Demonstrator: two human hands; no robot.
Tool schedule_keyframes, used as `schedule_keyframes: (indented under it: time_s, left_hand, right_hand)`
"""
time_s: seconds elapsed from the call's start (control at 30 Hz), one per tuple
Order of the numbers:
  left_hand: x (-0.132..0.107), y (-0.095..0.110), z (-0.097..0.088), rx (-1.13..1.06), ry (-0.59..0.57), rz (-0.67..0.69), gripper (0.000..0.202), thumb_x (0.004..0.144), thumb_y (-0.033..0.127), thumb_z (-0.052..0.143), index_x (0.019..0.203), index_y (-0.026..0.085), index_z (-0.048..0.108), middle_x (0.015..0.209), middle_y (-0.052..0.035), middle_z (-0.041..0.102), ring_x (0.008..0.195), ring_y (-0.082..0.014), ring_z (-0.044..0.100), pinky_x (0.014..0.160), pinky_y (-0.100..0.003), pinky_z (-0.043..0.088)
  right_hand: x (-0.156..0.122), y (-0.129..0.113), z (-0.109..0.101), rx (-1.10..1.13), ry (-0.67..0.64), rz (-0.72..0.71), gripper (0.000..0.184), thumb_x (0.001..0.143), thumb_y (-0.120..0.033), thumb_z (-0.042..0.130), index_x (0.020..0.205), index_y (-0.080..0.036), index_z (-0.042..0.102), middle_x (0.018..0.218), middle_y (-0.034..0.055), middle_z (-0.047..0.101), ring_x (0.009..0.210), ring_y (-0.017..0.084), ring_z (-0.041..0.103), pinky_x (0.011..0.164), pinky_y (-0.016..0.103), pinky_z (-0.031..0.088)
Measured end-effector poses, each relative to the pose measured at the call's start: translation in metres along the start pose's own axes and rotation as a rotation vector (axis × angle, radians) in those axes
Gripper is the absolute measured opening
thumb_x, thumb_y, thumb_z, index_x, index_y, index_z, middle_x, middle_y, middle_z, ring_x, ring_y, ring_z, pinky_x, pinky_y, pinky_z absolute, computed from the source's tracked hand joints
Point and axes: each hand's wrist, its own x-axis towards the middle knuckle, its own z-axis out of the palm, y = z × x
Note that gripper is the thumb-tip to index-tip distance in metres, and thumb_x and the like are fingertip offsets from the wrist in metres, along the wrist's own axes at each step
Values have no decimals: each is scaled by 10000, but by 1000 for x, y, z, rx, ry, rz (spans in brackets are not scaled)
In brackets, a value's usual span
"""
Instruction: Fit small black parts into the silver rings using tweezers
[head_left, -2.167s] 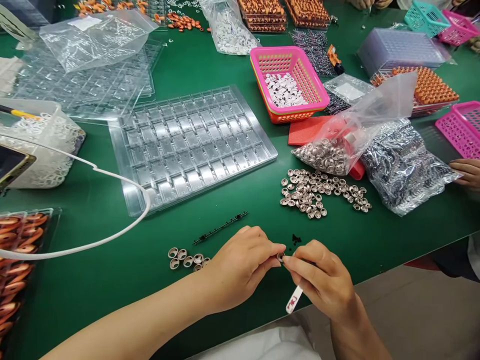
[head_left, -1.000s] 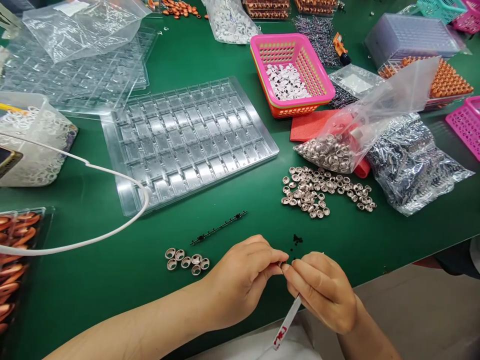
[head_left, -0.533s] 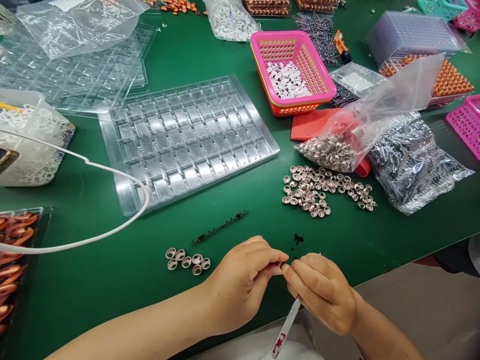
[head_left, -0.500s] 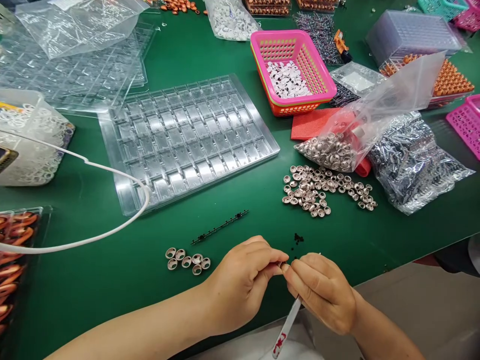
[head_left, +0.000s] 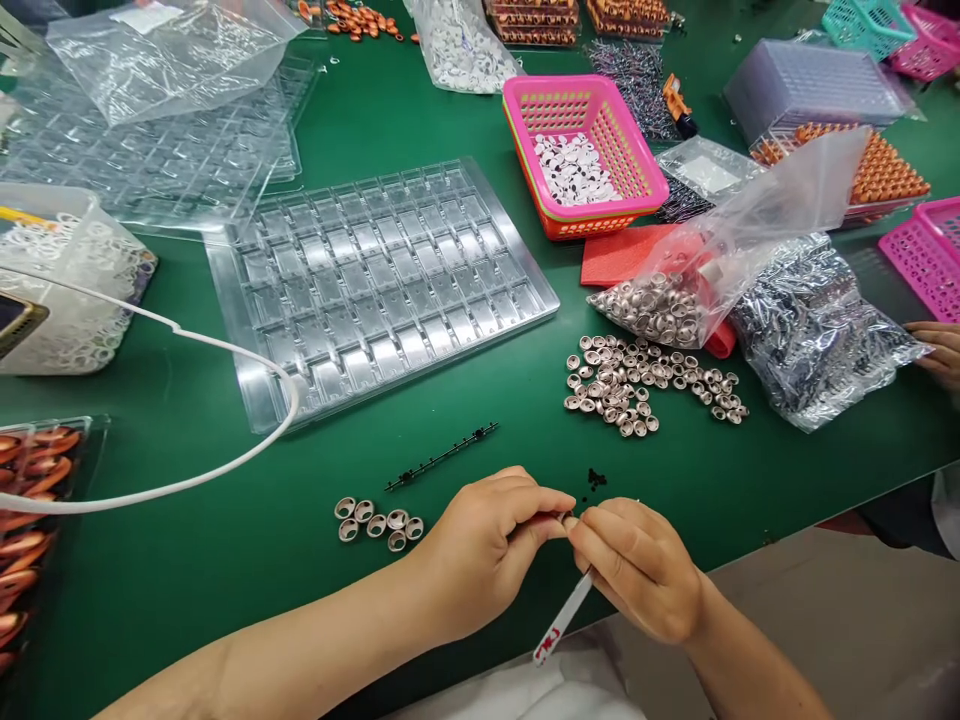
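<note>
My left hand (head_left: 487,555) is closed, its thumb and fingertips pinching a small silvery cup-shaped piece (head_left: 564,517), mostly hidden by the fingers. Against that piece press the fingertips of my right hand (head_left: 641,565), also closed. Tucked in the right hand is a flat white tool with red marks, which looks like tweezers (head_left: 561,620); only its back end shows, pointing down and left. Several silvery cup pieces with holes (head_left: 376,524) lie left of my left hand. Just beyond the fingertips sit tiny black bits (head_left: 596,479). A thin black sprue (head_left: 441,457) lies farther off.
Loose silvery cups (head_left: 615,385) lie below an open bag of them (head_left: 656,308). A clear compartment tray (head_left: 390,270), a pink basket (head_left: 637,205) of white pieces and a silvery bag (head_left: 821,335) stand beyond. A white cable (head_left: 217,478) curves at left. Another person's hand (head_left: 937,350) shows at right.
Both hands stay together, with the right one slightly higher and the white tool shifted a little up and left. Another person's hand has come in at the right edge. The view has shifted slightly.
</note>
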Motion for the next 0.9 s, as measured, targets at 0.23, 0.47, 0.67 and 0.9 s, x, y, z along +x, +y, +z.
schedule_keyframes:
  time_s: [0.23,0.47,0.67,0.9]
  left_hand:
    - [3,1,-5,-45,-41,-82,194,908,58,613,1040,121,740,831,-48,743,765,-146,641,707,-229,534]
    - [1,-3,-4,8,-70,3,197,903,53,620,1071,100,712,833,-64,724,783,-165,624,716,-256,531]
    - [0,-8,-1,76,-45,126,163,938,67,580,1065,104,676,840,-73,723,780,-173,601,715,-273,523]
    - [-1,-9,1,105,-44,191,154,944,47,547,1055,101,640,825,-77,696,751,-170,555,686,-277,495]
  right_hand:
    - [3,-2,-1,-16,21,10,398,921,-37,499,1315,-63,543,849,93,681,664,161,593,553,309,510]
    - [-3,-1,2,-17,2,14,391,925,-49,488,1312,-54,547,893,113,697,702,177,607,579,328,514]
    - [-3,-2,2,22,11,-5,386,925,-48,459,1298,-25,555,902,127,690,720,189,606,577,339,517]
    - [-5,-3,3,-16,44,-48,309,906,-27,503,1185,-5,635,932,135,675,741,190,605,574,340,517]
